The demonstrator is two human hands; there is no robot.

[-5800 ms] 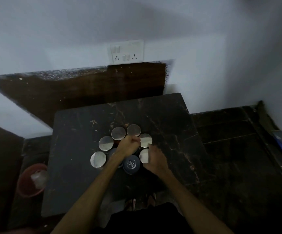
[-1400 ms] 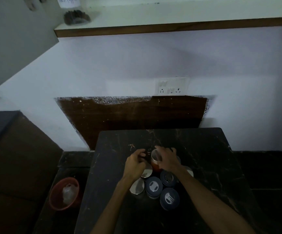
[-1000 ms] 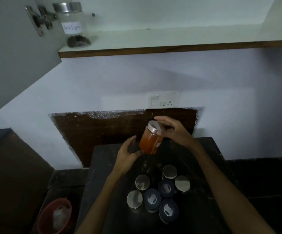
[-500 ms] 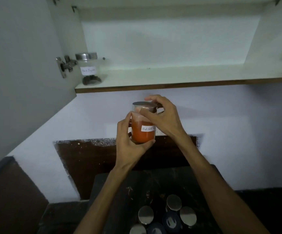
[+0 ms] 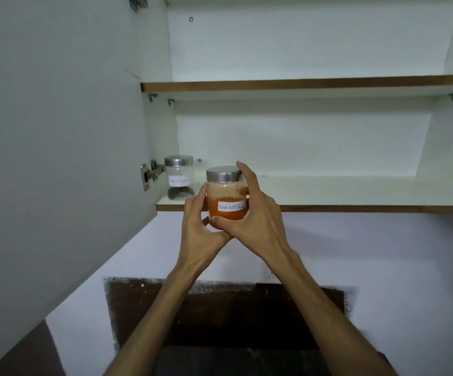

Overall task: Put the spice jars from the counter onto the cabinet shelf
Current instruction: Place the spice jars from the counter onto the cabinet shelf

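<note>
A glass jar of red chilli powder (image 5: 226, 198) with a steel lid and a white label is held upright in front of the lower cabinet shelf (image 5: 328, 192). My left hand (image 5: 199, 226) cups its left side and bottom. My right hand (image 5: 255, 213) wraps its right side, with the index finger on the lid. A second glass jar (image 5: 180, 176) with dark contents stands at the shelf's far left corner. The jars on the counter are out of view.
The open cabinet door (image 5: 57, 131) stands to the left with a hinge (image 5: 150, 172) beside the shelf jar. An upper shelf (image 5: 301, 85) runs above. The dark counter edge (image 5: 247, 359) shows at the bottom between my forearms.
Both hands have raised the chilli jar from the counter up to the level of the lower shelf. My view has tilted upward, so the counter jars have dropped out of sight.
</note>
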